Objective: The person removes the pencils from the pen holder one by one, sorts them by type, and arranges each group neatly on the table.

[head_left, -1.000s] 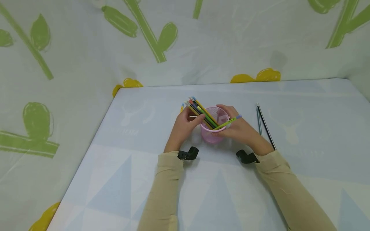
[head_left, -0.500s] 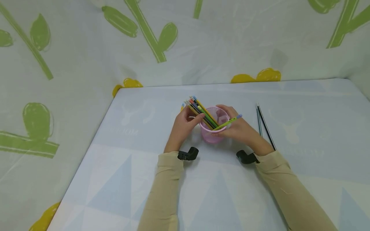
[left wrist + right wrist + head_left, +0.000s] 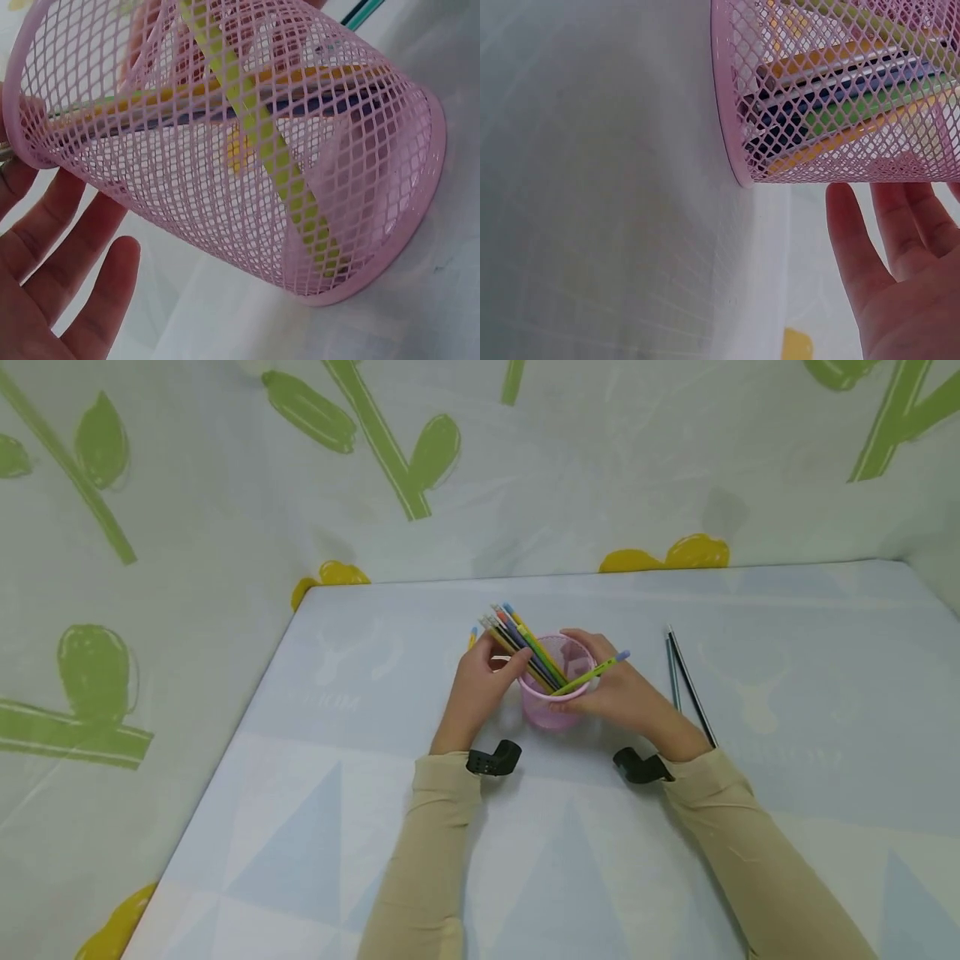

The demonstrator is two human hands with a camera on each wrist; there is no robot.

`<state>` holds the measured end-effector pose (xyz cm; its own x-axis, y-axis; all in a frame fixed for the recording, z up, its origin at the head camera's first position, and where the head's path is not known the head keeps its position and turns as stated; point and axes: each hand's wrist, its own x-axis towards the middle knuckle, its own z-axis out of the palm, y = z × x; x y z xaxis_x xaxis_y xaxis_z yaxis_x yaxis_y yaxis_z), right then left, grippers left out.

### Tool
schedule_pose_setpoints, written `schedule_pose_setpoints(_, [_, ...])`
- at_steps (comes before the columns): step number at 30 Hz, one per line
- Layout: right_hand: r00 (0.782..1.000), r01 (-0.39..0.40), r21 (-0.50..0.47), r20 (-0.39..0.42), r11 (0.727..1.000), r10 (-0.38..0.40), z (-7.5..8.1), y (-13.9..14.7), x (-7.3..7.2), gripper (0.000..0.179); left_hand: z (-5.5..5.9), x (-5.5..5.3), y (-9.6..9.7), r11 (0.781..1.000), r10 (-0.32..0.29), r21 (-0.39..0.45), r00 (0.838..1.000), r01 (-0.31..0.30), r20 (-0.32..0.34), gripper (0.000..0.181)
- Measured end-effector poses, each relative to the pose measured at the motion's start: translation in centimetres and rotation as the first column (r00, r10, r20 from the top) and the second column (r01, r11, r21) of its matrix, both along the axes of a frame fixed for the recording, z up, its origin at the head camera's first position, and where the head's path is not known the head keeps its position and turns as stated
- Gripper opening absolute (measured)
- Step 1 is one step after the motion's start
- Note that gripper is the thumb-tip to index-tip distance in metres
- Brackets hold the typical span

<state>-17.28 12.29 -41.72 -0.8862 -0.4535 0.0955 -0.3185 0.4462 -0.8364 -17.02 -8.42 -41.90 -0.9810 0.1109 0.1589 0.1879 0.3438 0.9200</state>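
Observation:
A pink mesh pencil cup (image 3: 551, 717) stands slightly tilted between the hands. My right hand (image 3: 628, 695) holds it from the right, thumb near the front rim. My left hand (image 3: 478, 692) is at the left rim, thumb and fingers pinching a bundle of pencils (image 3: 531, 652) whose lower ends are inside the cup. A lime-green pencil (image 3: 600, 670) in the cup leans right over the rim. Through the mesh in the left wrist view, that lime pencil (image 3: 262, 142) crosses the bundle. In the right wrist view, blue, green and orange pencils (image 3: 847, 97) lie against the wall.
Two slim pencils, one dark (image 3: 693, 689) and one teal (image 3: 672, 670), lie on the white and pale blue tabletop (image 3: 570, 877) beside the right forearm. A yellow, blue-tipped pencil end (image 3: 472, 637) shows behind my left hand. A wall with green plant prints stands behind.
The pencils in my left hand have risen slightly and spread a little at their upper ends. My left wrist has shifted slightly right. The cup and right hand stay nearly in place.

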Motion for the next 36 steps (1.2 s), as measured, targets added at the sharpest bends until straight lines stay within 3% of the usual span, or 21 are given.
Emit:
schedule_pose_setpoints(8, [1.0,0.018,0.039,0.005,0.999,-0.018,0.1,0.0,0.1,0.086,0.3,-0.1,0.6,0.998,0.067,-0.013,0.998,-0.067,-0.01,0.036])
schedule_pose_setpoints(15, [1.0,0.025,0.054,-0.012,0.998,-0.025,0.2,0.2,0.1,0.086,1.0,0.0,1.0,0.993,0.117,0.03,0.99,-0.115,-0.074,0.03])
schedule_pose_setpoints(18, [1.0,0.004,0.019,-0.01,1.0,-0.004,0.2,0.2,0.1,0.085,2.0,0.3,0.5,0.986,0.144,0.098,0.984,-0.134,-0.104,0.025])
schedule_pose_setpoints(22, [1.0,-0.017,-0.026,-0.009,0.999,0.017,0.4,0.2,0.1,0.083,4.5,1.2,-0.4,0.962,0.159,0.245,0.976,-0.12,-0.146,0.02])
schedule_pose_setpoints(26, [1.0,-0.025,-0.025,0.003,0.999,0.025,0.5,0.2,0.1,0.083,6.6,2.3,-1.0,0.91,0.207,0.396,0.962,-0.124,-0.176,0.017])
schedule_pose_setpoints(28, [1.0,-0.029,-0.018,0.001,0.999,0.029,0.5,0.2,0.1,0.083,7.1,2.4,-1.5,0.873,0.236,0.473,0.952,-0.12,-0.194,0.013])
schedule_pose_setpoints(32, [0.999,-0.022,0.002,-0.026,1.0,0.022,0.5,0.4,0.0,0.084,6.8,1.9,-2.5,0.778,0.268,0.626,0.931,-0.059,-0.246,0.01])
schedule_pose_setpoints(35, [0.999,-0.014,0.019,-0.038,1.0,0.014,0.4,0.5,0.0,0.086,6.4,1.6,-3.2,0.711,0.286,0.703,0.925,-0.029,-0.252,0.013])
schedule_pose_setpoints(36, [0.999,-0.008,0.028,-0.039,1.0,0.01,0.4,0.6,0.0,0.087,6.3,1.5,-3.5,0.679,0.297,0.734,0.924,-0.027,-0.241,0.014])
